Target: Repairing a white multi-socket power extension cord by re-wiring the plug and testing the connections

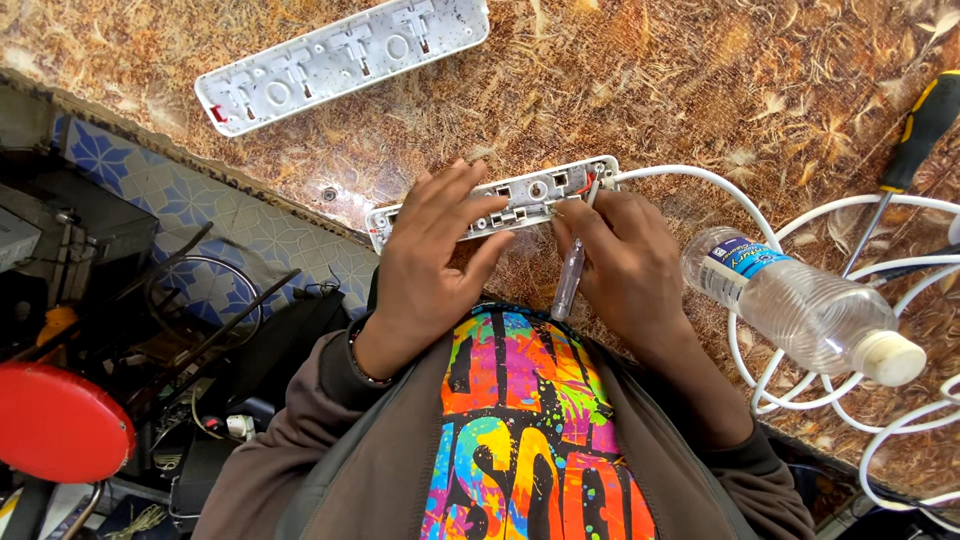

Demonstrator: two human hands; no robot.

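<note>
Left hand [432, 262] lies flat w/ fingers spread, pressing the opened power strip [500, 203] at the counter's [700, 80] near edge. Right hand [622, 262] grips a clear-handled screwdriver [570, 278], tip at the strip's cable end. Its cover [340, 62] lies by the far edge.

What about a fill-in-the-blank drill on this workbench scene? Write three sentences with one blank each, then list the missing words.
1. The left hand presses flat on the opened white plastic power strip base, while the right hand holds a clear-handled ____ at it.
2. The detached white power strip cover lies ____ the base on the brown patterned tabletop.
3. The clear plastic water bottle lies on its ____ among loops of white cable.

Missing words: screwdriver; beyond; side
</note>
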